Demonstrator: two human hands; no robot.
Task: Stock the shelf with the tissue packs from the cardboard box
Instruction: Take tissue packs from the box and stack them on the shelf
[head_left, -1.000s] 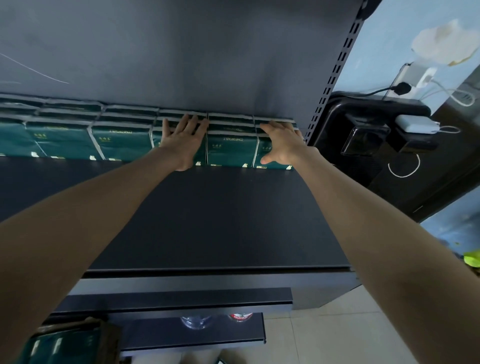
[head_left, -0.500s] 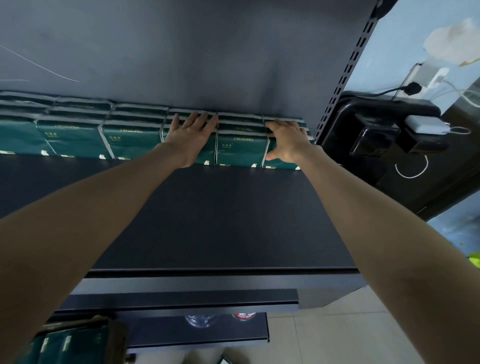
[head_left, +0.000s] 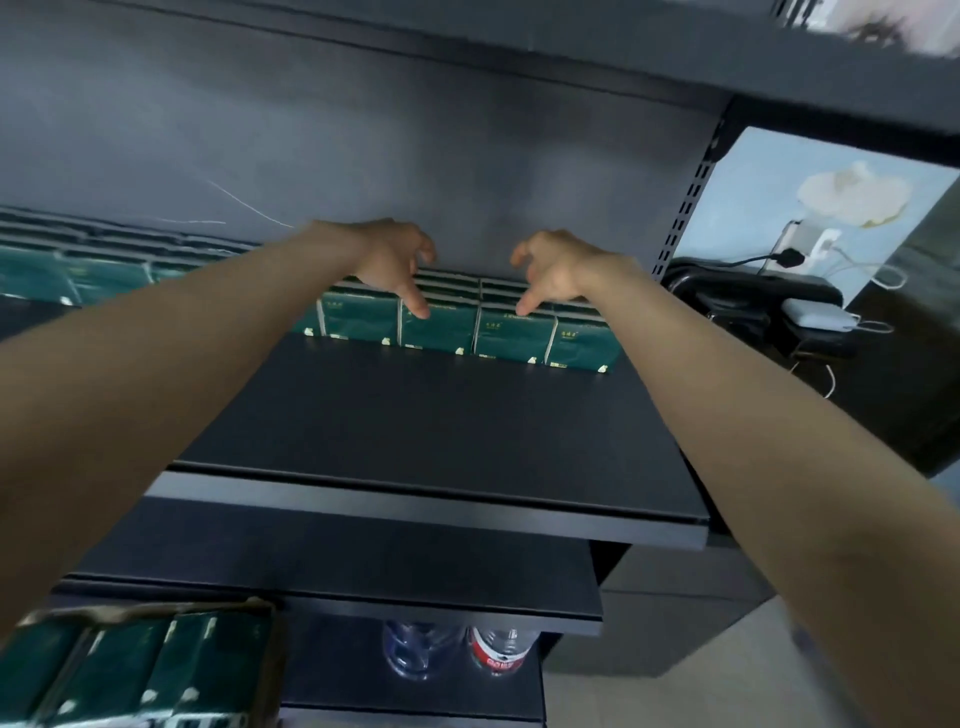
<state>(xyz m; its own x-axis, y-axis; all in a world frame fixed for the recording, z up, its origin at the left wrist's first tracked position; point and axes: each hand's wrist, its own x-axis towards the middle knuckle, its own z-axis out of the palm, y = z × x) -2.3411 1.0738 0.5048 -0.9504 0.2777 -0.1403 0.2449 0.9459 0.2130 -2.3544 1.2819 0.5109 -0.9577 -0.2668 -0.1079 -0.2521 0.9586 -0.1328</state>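
Hands, left (head_left: 390, 262) and right (head_left: 555, 271), now higher, fingers (head_left: 425, 250) loosely curled

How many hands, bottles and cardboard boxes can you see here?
Hands: 2, the left hand and the right hand.
Bottles: 2, a clear bottle and a red-label bottle.
Cardboard boxes: 1, the cardboard box at the bottom left.
Total: 5.

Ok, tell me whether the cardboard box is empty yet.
Not empty. Green tissue packs stand side by side in the cardboard box, reaching near its rim; its left part is out of frame.
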